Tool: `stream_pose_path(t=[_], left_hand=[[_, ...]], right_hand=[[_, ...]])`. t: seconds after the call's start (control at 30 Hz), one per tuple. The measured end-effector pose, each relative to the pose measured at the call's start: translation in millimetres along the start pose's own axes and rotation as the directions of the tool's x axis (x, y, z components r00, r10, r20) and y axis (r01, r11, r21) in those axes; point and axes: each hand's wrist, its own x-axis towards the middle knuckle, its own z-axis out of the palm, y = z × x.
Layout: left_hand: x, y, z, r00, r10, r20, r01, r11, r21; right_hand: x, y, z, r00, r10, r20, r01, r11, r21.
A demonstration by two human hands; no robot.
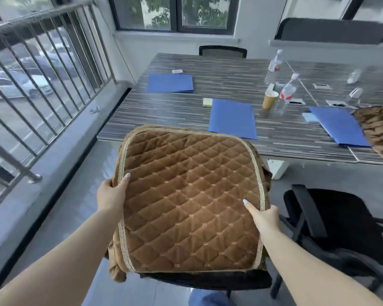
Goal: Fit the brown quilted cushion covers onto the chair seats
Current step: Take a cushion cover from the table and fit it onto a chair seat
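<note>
A brown quilted cushion cover [190, 199] with a pale braided border lies over a black chair seat [208, 280], whose front edge shows beneath it. My left hand [112, 195] grips the cover's left edge, thumb on top. My right hand [263, 217] grips its right edge, thumb lying on the quilting. A second black chair [341, 228] stands bare to the right. More brown quilted fabric [378, 131] is bunched at the table's right end.
A striped table [164, 111] ahead carries blue folders [232, 119], water bottles [286, 93] and a paper cup [269, 99]. A metal railing [42, 74] and windowsill run along the left. Another chair [222, 50] stands at the table's far side.
</note>
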Motion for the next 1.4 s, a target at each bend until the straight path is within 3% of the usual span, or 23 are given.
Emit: stream_pose_path(t=[0.17, 0.3, 0.57, 0.73, 1.03, 1.23, 1.4], left_hand=[[44, -42, 30, 0.984, -0.177, 0.007, 0.174, 0.974, 0.144], [47, -56, 34, 0.973, -0.227, 0.033, 0.216, 0.957, 0.196], [125, -83, 100, 0.927, -0.358, 0.112, 0.312, 0.902, 0.298], [188, -88, 145, 0.913, -0.348, 0.214, 0.275, 0.911, 0.307], [266, -138, 235, 0.937, -0.201, 0.287, 0.063, 0.903, 0.425], [265, -208, 246, 0.931, -0.245, 0.270, 0.070, 0.847, 0.527], [257, -272, 230, 0.898, -0.363, 0.248, 0.157, 0.792, 0.590]], right_hand=[[30, 25, 35, 0.986, 0.165, -0.016, -0.166, 0.980, -0.108], [28, 32, 35, 0.981, 0.195, -0.014, -0.194, 0.969, -0.155], [112, 12, 86, 0.965, 0.259, -0.039, -0.259, 0.922, -0.288], [168, -5, 122, 0.970, 0.217, -0.108, -0.239, 0.930, -0.279], [250, 17, 179, 0.957, 0.161, -0.241, -0.223, 0.940, -0.260], [248, 77, 200, 0.949, 0.203, -0.243, -0.274, 0.909, -0.314], [236, 134, 208, 0.927, 0.301, -0.224, -0.363, 0.872, -0.329]])
